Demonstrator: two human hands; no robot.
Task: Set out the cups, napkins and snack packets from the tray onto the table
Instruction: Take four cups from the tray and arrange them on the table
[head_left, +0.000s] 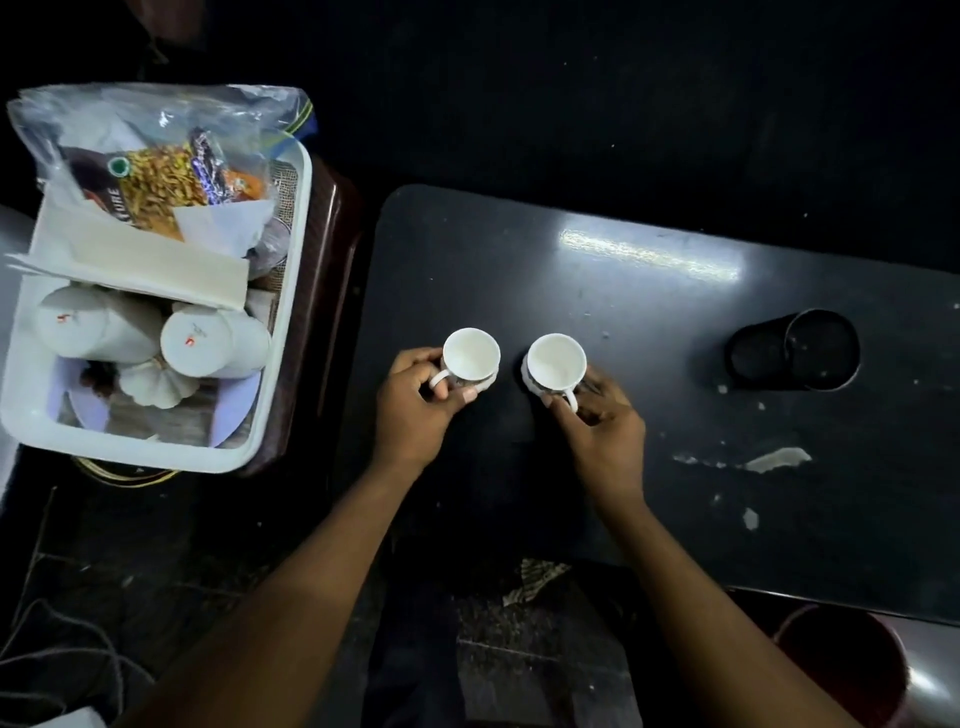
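Fingers of the left hand (415, 410) pinch the handle of a white cup (471, 356) standing upright on the dark table (649, 415); the right hand (602, 421) grips the handle of a second cup (556, 364) just beside it. Both forearms reach in from below. A black round holder (795, 351) lies well to the right. Left of the table, the white tray (283, 312) holds overturned cups (208, 340), napkins (150, 260) and bagged snack packets (161, 192).
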